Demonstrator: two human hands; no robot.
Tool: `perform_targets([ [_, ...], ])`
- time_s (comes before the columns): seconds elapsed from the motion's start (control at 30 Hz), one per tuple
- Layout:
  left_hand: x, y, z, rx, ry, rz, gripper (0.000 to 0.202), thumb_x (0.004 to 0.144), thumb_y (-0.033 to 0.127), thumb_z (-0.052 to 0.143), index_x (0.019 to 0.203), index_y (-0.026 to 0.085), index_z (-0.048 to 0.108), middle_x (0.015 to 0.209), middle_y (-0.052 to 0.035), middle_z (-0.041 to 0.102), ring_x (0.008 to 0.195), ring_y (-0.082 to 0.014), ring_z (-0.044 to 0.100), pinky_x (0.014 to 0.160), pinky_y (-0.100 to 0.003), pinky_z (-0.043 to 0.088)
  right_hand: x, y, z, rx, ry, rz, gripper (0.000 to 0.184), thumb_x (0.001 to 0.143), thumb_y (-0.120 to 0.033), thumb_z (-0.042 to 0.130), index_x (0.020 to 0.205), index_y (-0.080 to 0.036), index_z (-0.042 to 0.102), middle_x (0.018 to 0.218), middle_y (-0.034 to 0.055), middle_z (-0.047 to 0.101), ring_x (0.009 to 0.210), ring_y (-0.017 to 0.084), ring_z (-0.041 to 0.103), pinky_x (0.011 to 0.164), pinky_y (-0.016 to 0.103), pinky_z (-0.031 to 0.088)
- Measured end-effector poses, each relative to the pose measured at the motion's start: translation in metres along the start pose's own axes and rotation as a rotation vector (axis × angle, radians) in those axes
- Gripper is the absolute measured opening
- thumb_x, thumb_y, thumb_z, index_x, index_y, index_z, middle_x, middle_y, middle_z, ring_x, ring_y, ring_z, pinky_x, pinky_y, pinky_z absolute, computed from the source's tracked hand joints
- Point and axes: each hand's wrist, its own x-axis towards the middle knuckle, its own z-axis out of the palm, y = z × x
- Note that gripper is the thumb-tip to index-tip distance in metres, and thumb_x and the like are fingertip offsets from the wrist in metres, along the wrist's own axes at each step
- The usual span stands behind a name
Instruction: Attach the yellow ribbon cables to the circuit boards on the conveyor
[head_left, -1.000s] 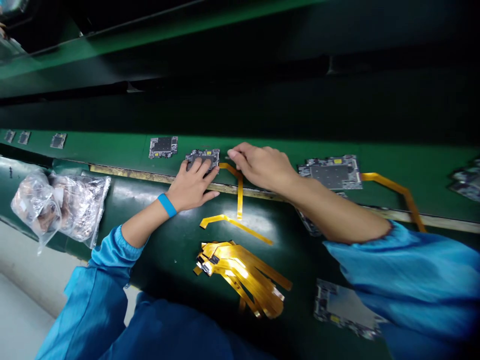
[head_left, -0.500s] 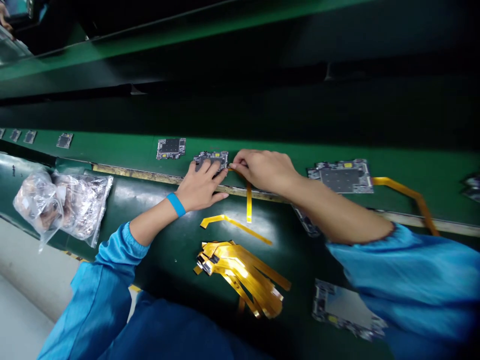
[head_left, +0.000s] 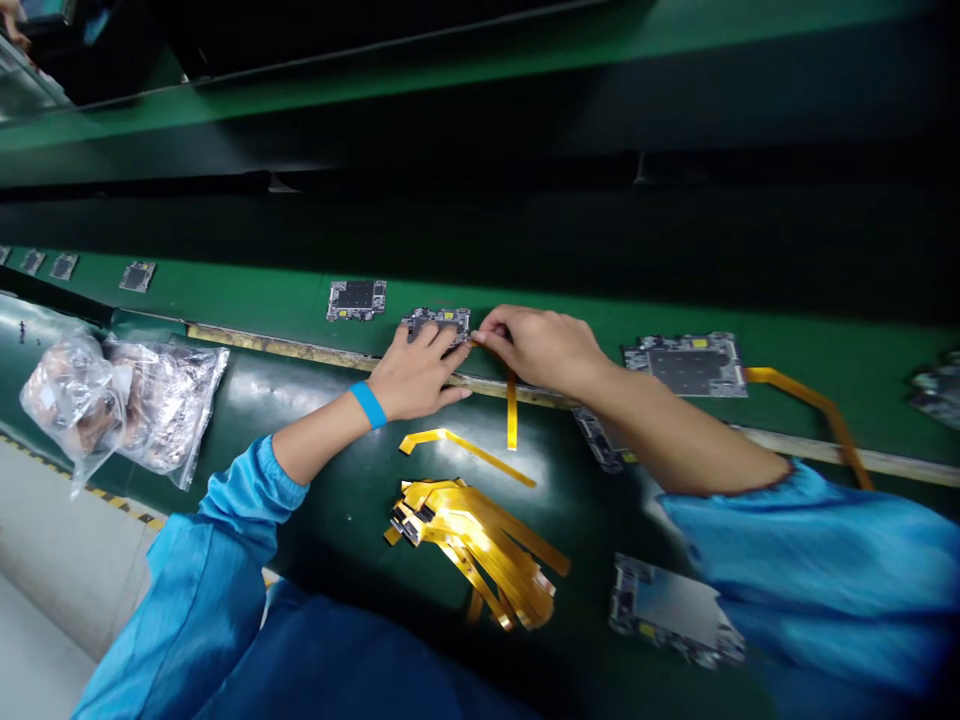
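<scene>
Grey rectangular circuit board (head_left: 448, 317) on green belt (head_left: 247, 292), left hand (head_left: 415, 372) spread flat on top. Right hand (head_left: 536, 345) pinches flat gold flex ribbon (head_left: 512, 412) at board's 3 o'clock edge. Shiny gold ribbon pile (head_left: 480, 540) at 6 o'clock.

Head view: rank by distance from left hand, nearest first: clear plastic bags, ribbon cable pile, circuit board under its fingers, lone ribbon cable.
From the left hand:
1. circuit board, under its fingertips
2. lone ribbon cable, just below the hand
3. ribbon cable pile, farther below
4. clear plastic bags, off left
</scene>
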Motion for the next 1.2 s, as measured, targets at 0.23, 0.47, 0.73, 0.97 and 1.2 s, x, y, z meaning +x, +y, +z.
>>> perform_targets([
  [0.23,-0.021,-0.066,-0.009,-0.083,0.073,-0.126,0.061,0.105,0.022,0.046,0.165,0.017,0.054,0.158,-0.0182,0.06,0.147,-0.0356,0.051,0.118,-0.051,0.043,-0.039,-0.014,-0.008,0.116,-0.105,-0.324,0.027,0.101,-0.049,0.068,0.111,-0.027,0.081,0.11,0.008,0.082,0.088,0.026,0.075,0.07,0.035,0.048],
  [0.47,-0.037,-0.132,-0.009,-0.062,-0.013,-0.299,0.07,0.095,0.023,0.056,0.164,0.013,0.054,0.163,-0.0219,0.054,0.15,-0.0404,0.048,0.114,-0.057,0.05,-0.075,-0.066,0.019,0.041,-0.306,-0.799,0.027,0.103,-0.016,0.065,0.123,-0.027,0.08,0.113,0.0044,0.077,0.07,0.015,0.069,0.062,0.032,0.04],
  [0.73,-0.011,-0.133,-0.011,-0.043,-0.074,-0.21,0.062,0.092,0.023,0.063,0.152,0.014,0.062,0.158,-0.0232,0.056,0.144,-0.0406,0.053,0.109,-0.051,0.052,-0.077,-0.081,0.023,-0.179,-0.32,-0.852,0.02,0.102,-0.006,0.059,0.1,-0.02,0.073,0.106,0.0071,0.077,0.063,0.017,0.067,0.056,0.037,0.032],
  [0.97,-0.007,-0.13,-0.017,-0.114,-0.007,-0.707,0.061,0.108,0.05,0.051,0.148,0.005,0.061,0.136,-0.0288,0.069,0.128,-0.0437,0.067,0.105,-0.05,0.054,-0.077,-0.069,0.021,0.049,-0.273,-0.708,0.014,0.112,-0.025,0.058,0.107,-0.022,0.071,0.094,0.0052,0.082,0.078,0.023,0.077,0.064,0.034,0.043],
  [1.2,-0.023,-0.175,-0.013,-0.122,0.083,-0.504,0.058,0.105,0.021,0.046,0.161,0.013,0.057,0.152,-0.0211,0.068,0.146,-0.0365,0.061,0.12,-0.049,0.049,-0.064,-0.046,0.003,0.46,-0.103,-0.379,0.03,0.111,-0.047,0.052,0.112,-0.025,0.072,0.092,0.0058,0.083,0.077,0.023,0.077,0.069,0.032,0.053],
])
